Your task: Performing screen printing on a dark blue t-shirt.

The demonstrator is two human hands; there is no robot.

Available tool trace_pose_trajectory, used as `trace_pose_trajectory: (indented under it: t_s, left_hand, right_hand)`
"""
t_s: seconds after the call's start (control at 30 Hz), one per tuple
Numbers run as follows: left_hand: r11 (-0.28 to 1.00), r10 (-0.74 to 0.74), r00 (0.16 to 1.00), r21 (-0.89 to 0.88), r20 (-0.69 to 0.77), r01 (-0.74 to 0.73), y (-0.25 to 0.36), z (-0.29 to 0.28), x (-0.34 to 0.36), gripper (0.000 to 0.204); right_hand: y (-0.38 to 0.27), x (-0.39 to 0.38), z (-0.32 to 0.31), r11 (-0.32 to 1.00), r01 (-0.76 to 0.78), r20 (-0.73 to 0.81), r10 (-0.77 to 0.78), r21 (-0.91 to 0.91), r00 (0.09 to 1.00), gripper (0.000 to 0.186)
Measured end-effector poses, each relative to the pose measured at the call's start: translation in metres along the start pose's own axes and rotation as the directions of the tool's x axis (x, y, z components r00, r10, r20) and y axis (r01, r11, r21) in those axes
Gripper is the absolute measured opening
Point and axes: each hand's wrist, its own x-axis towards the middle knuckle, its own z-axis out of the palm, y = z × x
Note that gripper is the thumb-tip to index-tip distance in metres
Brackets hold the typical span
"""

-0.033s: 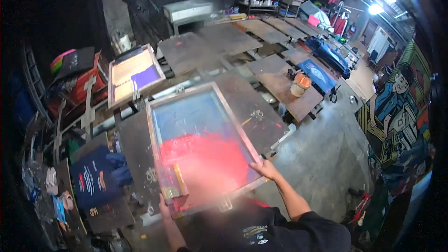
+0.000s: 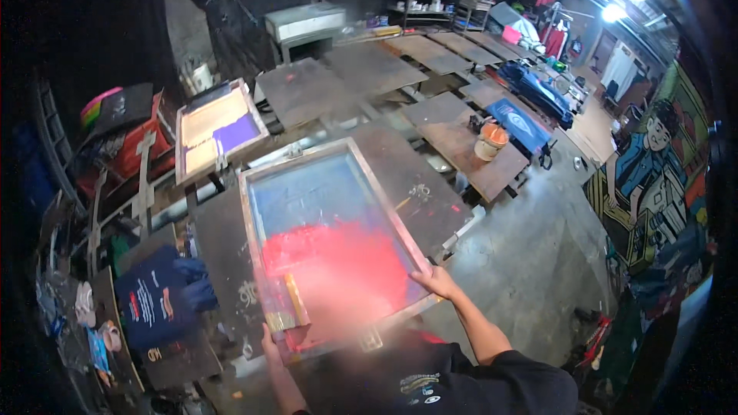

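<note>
A wooden-framed printing screen (image 2: 374, 197) lies over a dark board in front of me. Red ink (image 2: 338, 257) covers the nearer part of its blue mesh, smeared by blur close to me. My right hand (image 2: 435, 282) is closed around the frame's right side near the close corner. At the lower left corner my left hand (image 2: 271, 346) grips the frame's edge, its fingers partly hidden. Just beyond that hand, a squeegee (image 2: 295, 299) with a wooden handle rests inside the frame, against the left side.
Another screen (image 2: 260, 111) with purple ink stands farther left. A dark blue printed shirt (image 2: 146, 296) lies on a board at left. An orange-rimmed bucket (image 2: 490, 143) sits on a board at right, near a blue printed cloth (image 2: 520, 124). Rows of boards (image 2: 373, 67) stretch behind.
</note>
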Motion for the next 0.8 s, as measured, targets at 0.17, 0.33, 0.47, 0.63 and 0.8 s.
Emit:
trace_pose_trajectory:
  t_s: [0.17, 0.33, 0.47, 0.63, 0.8]
  left_hand:
    - [0.996, 0.025, 0.999, -0.089, -0.044, -0.028, 0.006, 0.052, -0.021, 0.059]
    - [0.903, 0.284, 0.940, 0.276, 0.188, -0.328, 0.012, 0.121, -0.026, 0.056]
    - [0.982, -0.011, 0.974, -0.184, 0.226, 0.054, 0.013, 0.227, -0.054, 0.053]
    - [0.998, 0.021, 0.901, -0.066, 0.434, 0.008, -0.058, 0.291, -0.017, 0.053]
    - [0.993, -0.101, 0.829, 0.111, 0.550, 0.047, -0.130, 0.391, -0.017, 0.056]
  right_hand:
    - [-0.005, -0.026, -0.041, 0.997, -0.028, -0.009, 0.028, 0.068, 1.000, 0.056]
    - [0.036, -0.036, -0.092, 0.987, 0.025, -0.161, 0.001, 0.160, 0.987, 0.051]
    - [0.080, -0.053, -0.150, 0.954, 0.193, -0.347, -0.104, 0.231, 0.932, 0.049]
    - [0.127, -0.105, -0.248, 0.924, 0.158, -0.420, 0.003, 0.348, 0.908, 0.059]
    - [0.229, -0.151, -0.312, 0.928, 0.163, -0.607, 0.080, 0.335, 0.791, 0.058]
